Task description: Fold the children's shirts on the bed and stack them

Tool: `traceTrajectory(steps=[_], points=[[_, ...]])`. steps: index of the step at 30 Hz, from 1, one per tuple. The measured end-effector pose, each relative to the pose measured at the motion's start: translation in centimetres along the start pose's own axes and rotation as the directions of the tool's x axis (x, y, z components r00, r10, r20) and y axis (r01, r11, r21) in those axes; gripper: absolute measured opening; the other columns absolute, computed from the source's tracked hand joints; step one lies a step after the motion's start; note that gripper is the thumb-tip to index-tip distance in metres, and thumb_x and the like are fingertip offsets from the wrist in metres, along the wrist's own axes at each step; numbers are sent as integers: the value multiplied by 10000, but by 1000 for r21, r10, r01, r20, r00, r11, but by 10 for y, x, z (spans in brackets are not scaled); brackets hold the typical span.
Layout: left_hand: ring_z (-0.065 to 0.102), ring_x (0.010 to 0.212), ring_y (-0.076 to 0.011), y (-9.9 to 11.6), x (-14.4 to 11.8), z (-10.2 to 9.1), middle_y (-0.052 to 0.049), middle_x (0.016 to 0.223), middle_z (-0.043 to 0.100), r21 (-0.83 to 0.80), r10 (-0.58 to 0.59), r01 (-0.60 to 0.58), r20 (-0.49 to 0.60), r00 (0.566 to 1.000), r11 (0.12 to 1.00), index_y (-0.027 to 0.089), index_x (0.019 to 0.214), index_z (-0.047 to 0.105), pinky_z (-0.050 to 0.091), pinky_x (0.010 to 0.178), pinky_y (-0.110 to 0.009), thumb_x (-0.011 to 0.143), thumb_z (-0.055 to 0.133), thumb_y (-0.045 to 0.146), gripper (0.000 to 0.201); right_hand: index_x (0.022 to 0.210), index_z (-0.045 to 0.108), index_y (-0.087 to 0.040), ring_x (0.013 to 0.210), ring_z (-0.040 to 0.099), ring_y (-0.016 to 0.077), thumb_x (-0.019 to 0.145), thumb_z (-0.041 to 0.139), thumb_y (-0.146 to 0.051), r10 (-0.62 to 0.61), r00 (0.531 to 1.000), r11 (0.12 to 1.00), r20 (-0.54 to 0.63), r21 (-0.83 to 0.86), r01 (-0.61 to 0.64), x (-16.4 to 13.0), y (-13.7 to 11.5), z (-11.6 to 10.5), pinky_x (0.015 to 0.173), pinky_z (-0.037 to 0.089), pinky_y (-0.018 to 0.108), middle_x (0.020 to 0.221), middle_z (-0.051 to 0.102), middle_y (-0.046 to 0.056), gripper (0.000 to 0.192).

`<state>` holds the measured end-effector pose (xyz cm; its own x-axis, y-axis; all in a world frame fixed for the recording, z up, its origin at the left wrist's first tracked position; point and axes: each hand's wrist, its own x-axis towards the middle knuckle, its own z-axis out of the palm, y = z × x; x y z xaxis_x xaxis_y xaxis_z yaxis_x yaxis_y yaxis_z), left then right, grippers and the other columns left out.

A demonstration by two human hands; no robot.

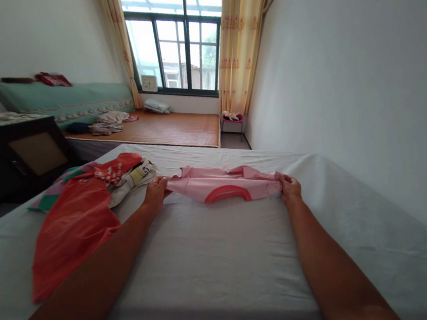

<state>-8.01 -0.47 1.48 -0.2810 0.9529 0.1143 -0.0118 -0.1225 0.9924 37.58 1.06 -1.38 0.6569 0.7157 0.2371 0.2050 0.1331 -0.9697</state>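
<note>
Head view: pink garment (214, 183) lies partly folded on the bed (225, 263).
Left hand (156, 190): pinching its 9 o'clock end.
Right hand (290, 188): gripping its 3 o'clock end.
Left over: clothes pile (91, 193) at 9 o'clock looks unfolded.

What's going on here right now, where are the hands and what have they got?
A person leans over a bed covered with a white sheet with both arms stretched out. The left hand grips one end of a pink garment and the right hand grips the other end, so it lies spread flat between them on the sheet. Beside the left arm lies a heap of other clothes, with an orange-red garment on the near side.
</note>
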Motion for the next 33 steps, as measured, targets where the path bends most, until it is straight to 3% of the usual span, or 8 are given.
traceTrajectory(steps=[4, 7, 14, 21, 24, 26, 30, 33], points=[[565, 561, -104, -1, -4, 0, 25, 707, 564, 28, -39, 37, 76, 996, 999, 185, 992, 542, 487, 539, -240, 701, 586, 431, 383, 969, 574, -149, 851, 620, 221, 681, 613, -305, -40, 986, 991, -161, -133, 18, 2, -1, -8, 777, 529, 373, 960, 648, 122, 329], [535, 540, -108, 1, -11, 3, 20, 678, 566, 171, 43, -76, 190, 981, 982, 181, 1121, 599, 467, 500, -226, 740, 601, 474, 480, 1040, 593, -157, 1017, 582, 252, 733, 576, -276, -343, 939, 894, -20, -314, 320, -12, -22, 0, 921, 461, 414, 1101, 630, 143, 329], [653, 855, -225, 11, -15, 0, -85, 1100, 695, 332, 159, -310, 411, 898, 891, 198, 1136, 677, 531, 706, -319, 743, 632, 464, 476, 1203, 605, -213, 1177, 534, 290, 769, 664, -433, -396, 431, 640, 811, -92, 762, -94, -47, 45, 1023, 385, 464, 1235, 621, 118, 490], [645, 698, -213, 10, -17, 3, -32, 810, 716, 434, 65, -326, 515, 855, 840, 204, 933, 734, 515, 619, -296, 744, 622, 450, 330, 1186, 637, -196, 1139, 560, 259, 813, 544, -180, -369, 329, 576, 869, -63, 815, -102, -44, 48, 1013, 393, 434, 1192, 659, 101, 385], [631, 711, -191, 18, -27, 6, -36, 854, 713, 333, -21, -309, 709, 705, 891, 186, 922, 742, 498, 613, -261, 746, 646, 438, 322, 992, 700, -184, 951, 623, 228, 724, 502, -88, -314, 347, 618, 884, -87, 781, -92, -52, 40, 878, 456, 359, 1000, 711, 74, 347], [629, 745, -187, 30, -37, 4, -39, 875, 716, 291, -110, -279, 846, 522, 915, 179, 906, 752, 491, 643, -249, 747, 668, 430, 309, 853, 701, -180, 773, 613, 184, 694, 498, -97, -212, 315, 700, 925, -81, 710, -86, -60, 30, 724, 464, 289, 824, 699, 31, 271], [637, 744, -202, 55, -53, -3, -57, 844, 722, 323, -307, -202, 946, 104, 925, 163, 902, 763, 498, 657, -264, 749, 688, 469, 350, 752, 685, -165, 608, 531, 120, 693, 568, -187, 90, 25, 906, 996, -92, 414, -72, -81, 4, 556, 394, 212, 668, 619, -20, 133], [655, 769, -217, 57, -53, -5, -93, 878, 727, 329, -326, -151, 944, 42, 932, 156, 973, 752, 515, 695, -293, 782, 634, 539, 444, 907, 707, -144, 642, 567, 124, 748, 633, -350, 200, -36, 966, 979, -191, 174, -62, -91, -13, 568, 422, 213, 769, 661, 24, 271]])
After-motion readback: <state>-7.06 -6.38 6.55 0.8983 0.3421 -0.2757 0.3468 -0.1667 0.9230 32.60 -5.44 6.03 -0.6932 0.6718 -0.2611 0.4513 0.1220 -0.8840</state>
